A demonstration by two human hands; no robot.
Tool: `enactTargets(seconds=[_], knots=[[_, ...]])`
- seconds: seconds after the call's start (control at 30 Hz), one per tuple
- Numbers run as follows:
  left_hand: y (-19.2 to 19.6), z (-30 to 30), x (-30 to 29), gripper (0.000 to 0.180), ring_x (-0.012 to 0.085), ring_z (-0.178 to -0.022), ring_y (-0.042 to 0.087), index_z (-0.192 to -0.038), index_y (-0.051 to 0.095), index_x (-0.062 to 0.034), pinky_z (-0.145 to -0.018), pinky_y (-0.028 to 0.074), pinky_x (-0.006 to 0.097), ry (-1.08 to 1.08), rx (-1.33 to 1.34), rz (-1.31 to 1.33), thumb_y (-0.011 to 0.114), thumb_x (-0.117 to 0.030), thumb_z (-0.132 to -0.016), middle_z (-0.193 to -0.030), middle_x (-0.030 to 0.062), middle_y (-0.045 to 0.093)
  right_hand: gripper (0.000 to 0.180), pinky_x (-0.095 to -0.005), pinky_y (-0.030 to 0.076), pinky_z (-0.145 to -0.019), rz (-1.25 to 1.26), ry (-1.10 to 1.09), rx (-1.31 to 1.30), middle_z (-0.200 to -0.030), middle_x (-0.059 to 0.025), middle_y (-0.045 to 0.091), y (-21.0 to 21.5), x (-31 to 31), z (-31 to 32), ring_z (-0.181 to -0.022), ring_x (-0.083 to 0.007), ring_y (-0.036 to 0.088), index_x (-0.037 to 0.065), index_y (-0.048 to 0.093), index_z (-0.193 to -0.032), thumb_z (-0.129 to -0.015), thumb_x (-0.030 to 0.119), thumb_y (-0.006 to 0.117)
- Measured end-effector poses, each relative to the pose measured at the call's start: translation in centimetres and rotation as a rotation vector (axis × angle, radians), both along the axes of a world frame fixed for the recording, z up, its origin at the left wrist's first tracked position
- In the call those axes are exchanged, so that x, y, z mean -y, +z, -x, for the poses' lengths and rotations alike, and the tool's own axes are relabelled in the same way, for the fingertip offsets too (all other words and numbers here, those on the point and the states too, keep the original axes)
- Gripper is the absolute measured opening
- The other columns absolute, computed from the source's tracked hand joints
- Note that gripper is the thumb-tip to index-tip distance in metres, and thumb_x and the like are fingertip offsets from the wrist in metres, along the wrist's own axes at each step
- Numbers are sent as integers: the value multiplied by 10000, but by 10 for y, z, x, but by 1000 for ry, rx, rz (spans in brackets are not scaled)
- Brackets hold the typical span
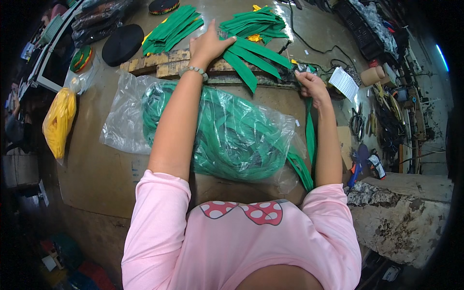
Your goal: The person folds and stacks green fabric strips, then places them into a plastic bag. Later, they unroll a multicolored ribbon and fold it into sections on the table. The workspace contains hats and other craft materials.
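Observation:
My left hand [210,47] reaches over the wooden boards, its index finger raised. Its thumb lies across the gathered ends of several cut green webbing strips [246,58], which fan out to the right. At the boards' right end, my right hand [312,88] pinches a long green webbing strap [310,135] beside a small dark fixture [290,75]; its fingertips are partly hidden. That strap hangs down past my right forearm toward a clear plastic bag [123,118] full of loose green webbing [232,133]. Two piles of cut green strips [176,29] [253,24] lie beyond the boards.
Wooden boards [164,63] cross the table before me. Black [123,45] and striped [81,58] webbing rolls and a yellow bag [60,121] lie left. Rightward are a black cable [319,52], a paper sheet [343,83], scissors [357,122] and a blue-handled tool [356,166].

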State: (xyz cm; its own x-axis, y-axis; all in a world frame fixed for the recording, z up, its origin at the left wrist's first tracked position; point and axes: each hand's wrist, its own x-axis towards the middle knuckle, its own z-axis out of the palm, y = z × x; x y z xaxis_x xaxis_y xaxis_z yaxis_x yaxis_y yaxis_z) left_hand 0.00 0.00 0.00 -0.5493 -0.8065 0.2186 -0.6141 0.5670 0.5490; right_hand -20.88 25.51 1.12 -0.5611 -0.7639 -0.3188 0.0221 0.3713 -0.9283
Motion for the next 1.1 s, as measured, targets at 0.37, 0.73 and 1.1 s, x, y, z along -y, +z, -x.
enactTargets(seconds=[0.37, 0.73, 1.1], knots=[[3, -1, -6, 934, 306, -977, 623, -1383, 315, -67, -919, 328, 481, 13, -40, 24, 611, -616, -688, -1031, 178, 651, 242, -200, 239, -432, -47, 26, 37, -600, 81, 383, 6, -1, 2, -468, -40, 320, 91, 582, -797, -823, 307, 688], [4, -1, 0, 899, 289, -1007, 611, -1382, 331, -89, -908, 376, 438, 6, -20, -67, 628, -574, -686, -1086, 148, 638, 310, -271, 382, -518, -212, -94, -949, -627, -13, 558, 33, 6, 11, -555, -99, 472, 12, 629, -723, -803, 307, 681], [-19, -6, 30, 905, 299, -975, 613, -1375, 374, -117, -853, 453, 380, -211, -222, -308, 673, -535, -630, -1039, 122, 648, 367, -391, 493, -661, -16, 85, -856, -726, -185, 642, 26, 159, -76, -707, -335, 634, 10, 661, -775, -721, 373, 684]])
